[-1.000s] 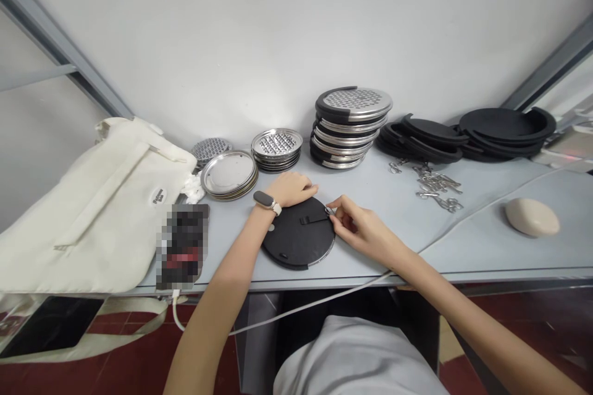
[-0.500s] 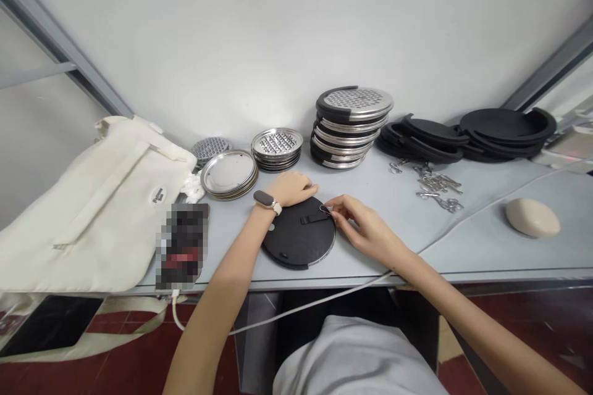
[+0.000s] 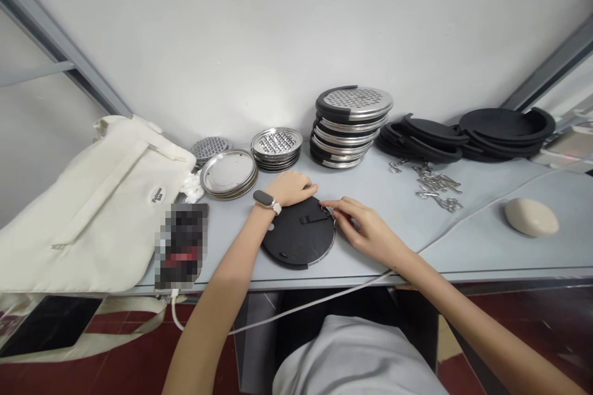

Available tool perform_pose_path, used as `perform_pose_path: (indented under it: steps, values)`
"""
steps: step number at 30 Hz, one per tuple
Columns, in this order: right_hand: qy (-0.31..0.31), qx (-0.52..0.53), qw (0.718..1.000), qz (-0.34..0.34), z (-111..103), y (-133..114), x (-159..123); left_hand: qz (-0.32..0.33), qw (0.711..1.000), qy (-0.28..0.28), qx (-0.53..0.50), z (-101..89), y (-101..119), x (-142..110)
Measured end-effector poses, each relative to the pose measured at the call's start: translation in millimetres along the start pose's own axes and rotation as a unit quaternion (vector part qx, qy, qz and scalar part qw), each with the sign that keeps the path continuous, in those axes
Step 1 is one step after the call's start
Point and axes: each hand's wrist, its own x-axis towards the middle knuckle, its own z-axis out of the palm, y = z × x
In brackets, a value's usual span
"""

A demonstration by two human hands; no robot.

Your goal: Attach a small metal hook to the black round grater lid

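A round grater (image 3: 299, 237) lies on the table with its black underside up; a thin metal rim shows along its right edge. A short black tab sits near the middle of that face. My left hand (image 3: 293, 188), with a watch band on the wrist, is closed over the far edge of the grater, its fingertips partly hidden. At the upper right edge my right hand (image 3: 361, 222) pinches a small metal wire clasp (image 3: 327, 210) against the rim, thumb and index finger close together. The fingers partly cover the clasp.
Loose metal clasps (image 3: 438, 184) lie to the right, before stacked black holders (image 3: 504, 126). Behind stand assembled graters (image 3: 352, 126), grater plates (image 3: 277, 145) and metal discs (image 3: 227, 173). A bag (image 3: 102, 197), phone (image 3: 183, 247), white cable (image 3: 315, 311) and beige rounded object (image 3: 532, 217) are nearby.
My right index finger has stretched forward over the clasp, and the clasp has tipped lower against the grater's rim. My left hand stays in place.
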Motion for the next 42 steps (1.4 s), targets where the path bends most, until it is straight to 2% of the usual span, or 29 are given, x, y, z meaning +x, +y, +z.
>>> perform_pose_path:
  steps: [15, 29, 42]
  values:
    - [0.003, 0.057, 0.997, 0.042, -0.2, 4.2, 0.6, -0.005, 1.000, -0.004, -0.001, 0.3, 0.1, 0.1]
    - [0.015, 0.039, 0.997, 0.063, -4.3, 1.3, 1.8, -0.007, 1.000, -0.007, -0.008, -1.2, 1.1, 0.1]
    - [-0.003, 0.033, 0.997, 0.066, -4.3, -1.9, 1.4, -0.003, 1.000, -0.008, -0.015, -1.3, 0.8, -0.5]
